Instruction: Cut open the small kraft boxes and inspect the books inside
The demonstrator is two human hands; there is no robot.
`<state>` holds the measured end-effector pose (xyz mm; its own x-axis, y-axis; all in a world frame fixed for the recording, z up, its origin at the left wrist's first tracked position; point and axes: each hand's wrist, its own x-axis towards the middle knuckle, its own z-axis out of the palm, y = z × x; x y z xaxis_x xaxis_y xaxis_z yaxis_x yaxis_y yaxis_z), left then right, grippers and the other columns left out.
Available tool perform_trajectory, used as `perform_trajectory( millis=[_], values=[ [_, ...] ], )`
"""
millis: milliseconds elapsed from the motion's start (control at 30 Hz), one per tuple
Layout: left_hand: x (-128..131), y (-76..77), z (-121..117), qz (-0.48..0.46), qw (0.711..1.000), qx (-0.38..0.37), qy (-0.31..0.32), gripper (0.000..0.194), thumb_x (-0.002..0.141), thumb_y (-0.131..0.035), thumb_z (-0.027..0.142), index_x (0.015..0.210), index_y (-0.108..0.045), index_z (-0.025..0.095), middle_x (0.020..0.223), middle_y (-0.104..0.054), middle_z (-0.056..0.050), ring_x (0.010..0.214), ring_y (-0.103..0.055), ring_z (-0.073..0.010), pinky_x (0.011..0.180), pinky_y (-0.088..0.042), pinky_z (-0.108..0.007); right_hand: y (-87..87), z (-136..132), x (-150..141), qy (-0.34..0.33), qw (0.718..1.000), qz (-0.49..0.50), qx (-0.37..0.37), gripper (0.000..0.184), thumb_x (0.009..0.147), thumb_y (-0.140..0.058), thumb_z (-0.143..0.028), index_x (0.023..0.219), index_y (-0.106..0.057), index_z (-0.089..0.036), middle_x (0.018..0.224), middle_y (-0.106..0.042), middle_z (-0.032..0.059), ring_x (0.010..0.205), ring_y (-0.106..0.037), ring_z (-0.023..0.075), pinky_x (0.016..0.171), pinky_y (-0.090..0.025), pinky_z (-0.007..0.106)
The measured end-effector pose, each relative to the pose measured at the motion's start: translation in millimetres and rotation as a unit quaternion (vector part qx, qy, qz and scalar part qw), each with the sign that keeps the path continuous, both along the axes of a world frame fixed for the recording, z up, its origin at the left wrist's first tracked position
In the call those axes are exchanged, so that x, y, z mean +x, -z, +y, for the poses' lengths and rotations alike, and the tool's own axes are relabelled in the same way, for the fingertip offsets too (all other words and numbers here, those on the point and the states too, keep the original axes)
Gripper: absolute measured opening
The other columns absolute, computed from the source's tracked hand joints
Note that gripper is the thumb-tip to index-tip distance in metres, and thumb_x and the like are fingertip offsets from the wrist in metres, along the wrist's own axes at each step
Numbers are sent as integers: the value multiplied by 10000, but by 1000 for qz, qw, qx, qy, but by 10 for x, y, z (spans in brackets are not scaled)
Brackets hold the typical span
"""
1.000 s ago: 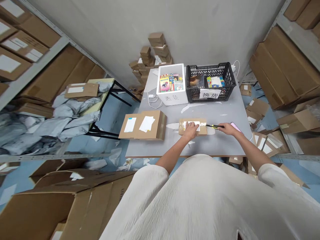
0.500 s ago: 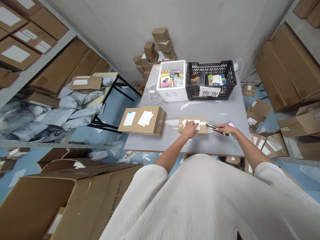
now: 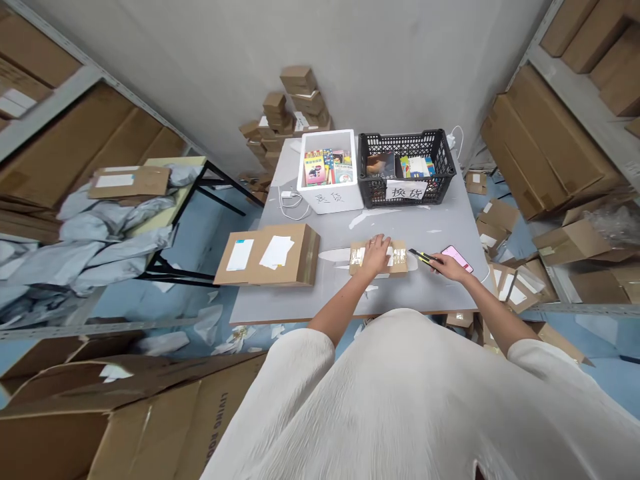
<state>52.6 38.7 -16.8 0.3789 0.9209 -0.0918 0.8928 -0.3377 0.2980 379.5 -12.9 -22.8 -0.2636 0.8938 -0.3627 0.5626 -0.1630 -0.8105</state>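
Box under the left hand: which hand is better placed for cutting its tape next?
Right, I'd judge: the right hand holds the knife, its tip near the right end of the box, while the left hand lies on top.

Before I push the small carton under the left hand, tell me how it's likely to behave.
The small carton should stay fairly stiff, as its edges look straight and uncrushed. It seems unlikely to roll or tip, being boxy and low on the table. Its shiny tape may feel slick under the left hand.
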Motion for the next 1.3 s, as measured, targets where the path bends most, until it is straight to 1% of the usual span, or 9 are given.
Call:
perform_trajectory(
  millis=[67,167,300,500,667,800,1000,1167,1300],
  values=[
    [32,25,51,15,1000,-16,10,686,969,-627,140,1629,-476,249,1713,-470,-180,1633,-375,-352,1324,-307,-573,-54,-47,-101,-25,998,-40,51,460,1077,-530,-602,1221,-795,-256,1048,-829,65,939,-741,264,896,-590,374],
    [37,59,85,20,999,-41,11,614,972,-620,154,1570,-535,265,1639,-543,-184,1578,-447,-353,1286,-338,-586,-99,-102,-231,-70,984,-112,120,423,1100,-536,-500,1380,-792,-313,1224,-807,77,1118,-733,297,1021,-568,395],
    [3,96,39,-2,999,-32,24,592,1014,-539,189,1603,-517,240,1606,-574,-207,1564,-468,-365,1267,-342,-587,-89,-137,-317,-101,962,-211,143,477,1080,-603,-415,1529,-731,-318,1218,-758,118,1122,-718,308,1020,-556,393],
    [10,191,-121,-46,999,-16,16,740,1042,-467,254,1768,-324,224,1803,-395,-206,1698,-311,-369,1347,-203,-617,-19,-165,-412,-80,955,-228,173,508,1102,-549,-423,1569,-699,-291,1203,-727,139,1145,-683,329,1046,-540,430],
    [27,204,-153,-50,999,-19,8,730,1050,-415,240,1774,-325,216,1806,-398,-199,1704,-305,-352,1356,-186,-642,67,-179,-450,-60,948,-249,191,516,1109,-497,-434,1559,-695,-277,1217,-717,150,1185,-655,348,1064,-523,451],
    [19,230,-153,-46,999,-8,8,696,1063,-400,232,1758,-363,211,1803,-406,-195,1702,-314,-342,1364,-186,-633,126,-154,-282,-24,944,-252,209,548,1102,-476,-459,1552,-685,-227,1260,-716,175,1209,-644,363,1089,-511,475],
    [34,246,-138,-43,999,-11,4,640,1097,-362,263,1730,-406,180,1810,-394,-196,1715,-300,-325,1388,-155,-618,171,33,-162,60,949,-242,194,610,1044,-547,-492,1562,-641,-185,1306,-727,195,1260,-636,399,1111,-509,523],
    [-91,157,-216,-51,998,-23,-1,658,1080,-490,362,1724,-422,244,1819,-382,-171,1725,-254,-360,1385,-148,-646,167,311,-454,51,965,-169,196,543,1037,-566,-505,1476,-695,-213,1331,-732,173,1273,-650,376,1138,-505,511],
    [-327,121,-456,-50,998,-20,-44,613,1073,-557,438,1659,-506,266,1775,-427,-168,1630,-383,-385,1336,-272,-602,151,642,-775,7,972,-134,191,512,1017,-587,-486,1431,-708,-209,1402,-715,167,1311,-642,362,1156,-501,492]
  ],
)
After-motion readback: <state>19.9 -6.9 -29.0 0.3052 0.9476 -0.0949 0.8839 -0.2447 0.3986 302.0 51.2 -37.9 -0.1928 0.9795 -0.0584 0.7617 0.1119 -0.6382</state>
